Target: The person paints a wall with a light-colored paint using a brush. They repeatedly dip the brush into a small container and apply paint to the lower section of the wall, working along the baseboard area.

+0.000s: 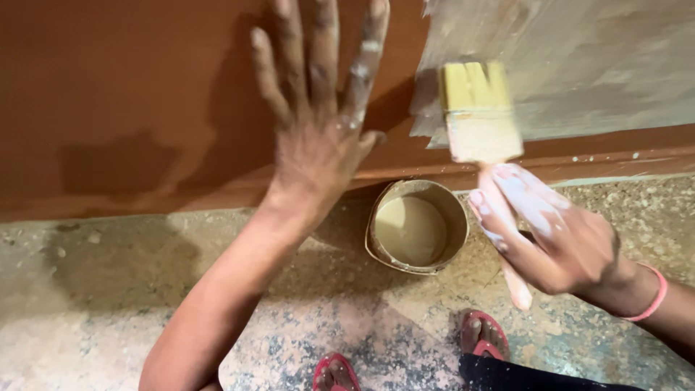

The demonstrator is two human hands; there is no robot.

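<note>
The work in hand is the painting of the wall: the right hand holds a flat paintbrush, and its pale bristles touch the wall at the edge of the painted patch, low down and just above the skirting. The fingers of this hand are closed around the handle, which comes out below the palm; they are smeared with the same pale paint. The left hand is wide open and holds nothing; it lies flat against the brown, unpainted part of the wall, arm stretched up, as a support. A small bucket of beige paint stands on the floor at the foot of the wall, between the two arms. To my judgement, a stroke now calls for steady pressure and a slow pull along the patch edge, without dripping on the skirting.
</note>
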